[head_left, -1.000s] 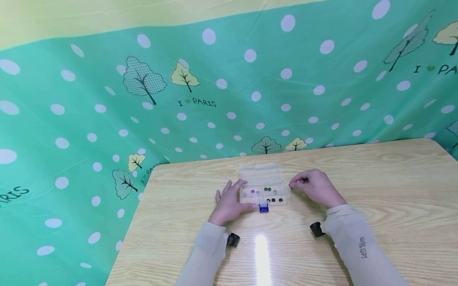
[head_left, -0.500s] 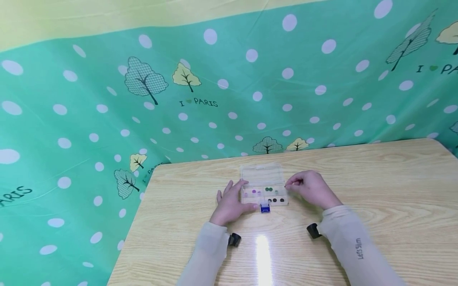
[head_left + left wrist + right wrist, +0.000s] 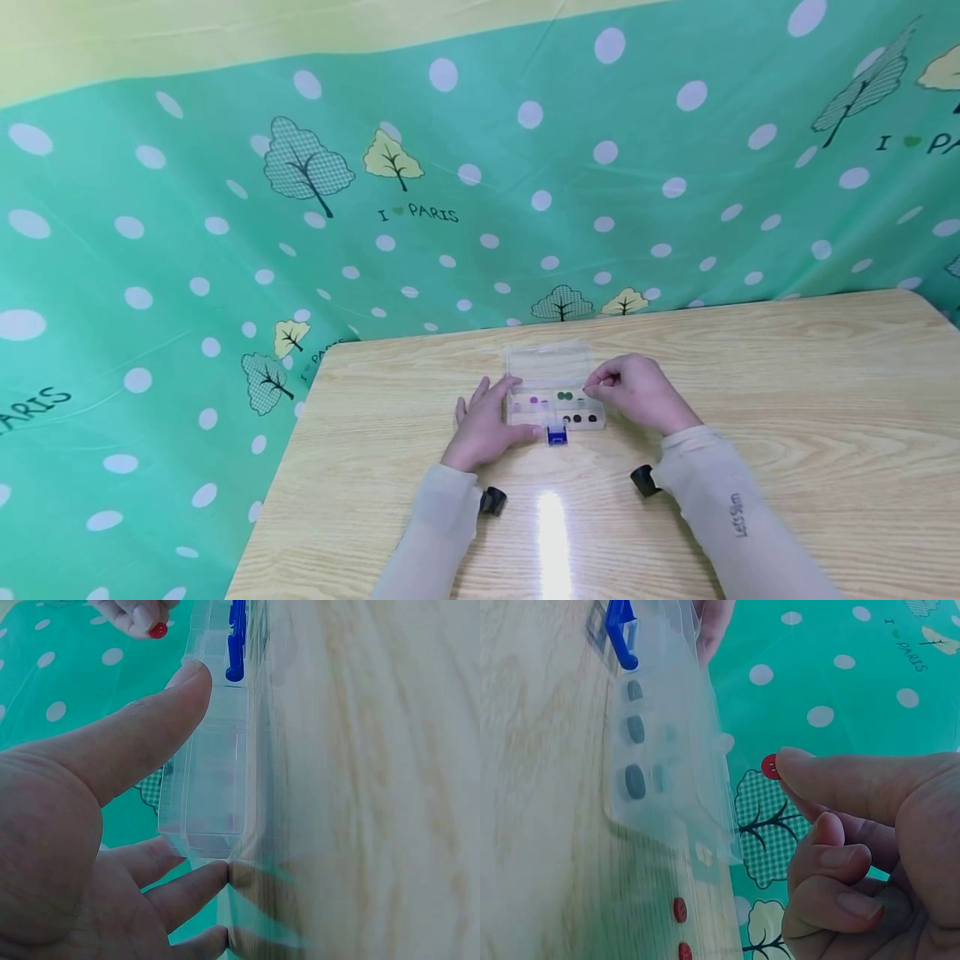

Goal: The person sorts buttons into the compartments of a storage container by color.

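A clear plastic compartment box (image 3: 518,419) lies on the table with its lid (image 3: 550,363) raised at the back. My left hand (image 3: 482,429) touches the box at its left end, thumb along the front and fingers spread fairly straight. Over the box's right end, my right hand (image 3: 636,393) pinches a red button (image 3: 771,766) between thumb and index finger. Purple buttons (image 3: 534,401), green buttons (image 3: 565,396) and dark buttons (image 3: 592,418) sit in separate compartments. A blue latch (image 3: 557,435) projects from the front.
Two red buttons (image 3: 679,910) lie on the wooden table (image 3: 375,467) beyond the box's right end in the right wrist view. A polka-dot green cloth (image 3: 420,250) hangs behind the table.
My right hand has moved left with the red button, from beside the box to above its right end. The left hand stays in place at the box.
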`<act>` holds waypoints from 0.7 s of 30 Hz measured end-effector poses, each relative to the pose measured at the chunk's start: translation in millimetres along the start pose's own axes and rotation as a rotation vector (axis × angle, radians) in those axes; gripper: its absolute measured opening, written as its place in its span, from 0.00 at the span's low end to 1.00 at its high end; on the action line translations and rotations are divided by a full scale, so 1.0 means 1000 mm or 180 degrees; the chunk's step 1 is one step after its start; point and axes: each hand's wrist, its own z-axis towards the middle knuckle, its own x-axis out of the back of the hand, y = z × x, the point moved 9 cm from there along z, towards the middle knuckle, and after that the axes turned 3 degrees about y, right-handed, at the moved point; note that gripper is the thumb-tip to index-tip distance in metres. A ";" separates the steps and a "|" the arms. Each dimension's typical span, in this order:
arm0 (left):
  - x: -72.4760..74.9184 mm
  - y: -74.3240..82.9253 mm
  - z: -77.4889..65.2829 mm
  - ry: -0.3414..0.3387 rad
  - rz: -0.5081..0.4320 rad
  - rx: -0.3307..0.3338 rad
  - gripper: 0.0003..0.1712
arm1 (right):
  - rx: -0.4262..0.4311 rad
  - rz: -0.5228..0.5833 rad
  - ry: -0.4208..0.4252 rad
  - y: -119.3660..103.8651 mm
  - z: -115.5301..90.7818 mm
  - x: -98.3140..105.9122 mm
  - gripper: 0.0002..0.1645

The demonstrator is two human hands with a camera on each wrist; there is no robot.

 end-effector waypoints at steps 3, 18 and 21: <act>0.000 0.001 0.000 0.0001 0.0013 -0.0013 0.49 | -0.0010 0.0010 -0.0018 -0.003 0.001 -0.003 0.04; 0.000 -0.001 0.003 -0.0009 0.0056 -0.0046 0.48 | -0.0072 0.0071 -0.0159 -0.015 0.004 -0.021 0.03; 0.000 -0.001 0.002 -0.0011 0.0059 -0.0040 0.48 | -0.0076 0.0052 -0.0166 -0.017 0.005 -0.025 0.03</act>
